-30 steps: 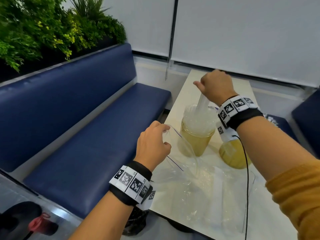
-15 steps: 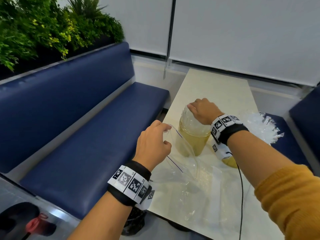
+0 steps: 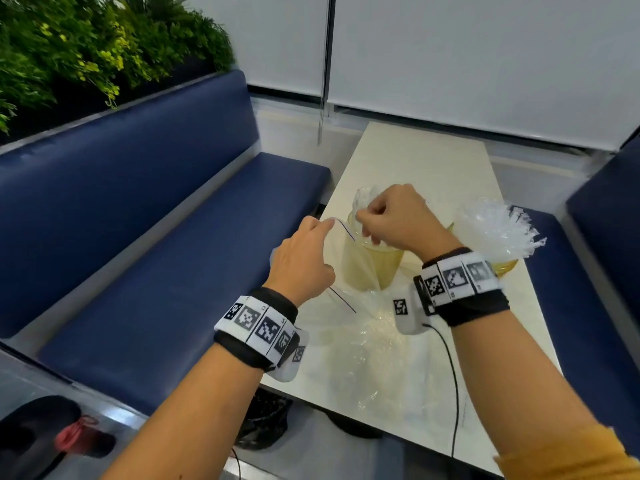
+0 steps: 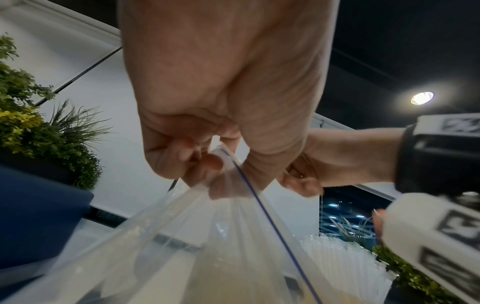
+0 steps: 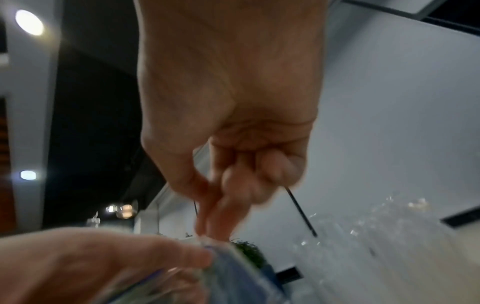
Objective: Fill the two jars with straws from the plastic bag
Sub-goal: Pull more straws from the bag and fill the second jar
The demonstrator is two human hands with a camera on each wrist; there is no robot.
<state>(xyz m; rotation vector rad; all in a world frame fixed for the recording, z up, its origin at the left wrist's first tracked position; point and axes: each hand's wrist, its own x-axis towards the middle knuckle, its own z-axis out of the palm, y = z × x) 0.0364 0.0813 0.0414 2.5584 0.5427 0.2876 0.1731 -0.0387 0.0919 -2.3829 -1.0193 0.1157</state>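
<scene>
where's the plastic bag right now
In the head view the plastic bag lies on the near end of the table, in front of the left jar; the left hand pinches its zip edge up.

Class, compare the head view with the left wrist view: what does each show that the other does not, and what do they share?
Only the head view shows the table, the blue bench and both jars: one by the hands, one further right. Only the left wrist view shows the left hand's grip from below, fingertips pinching the bag's rim, and a ceiling light. Both show the bag, both hands and straws.
</scene>
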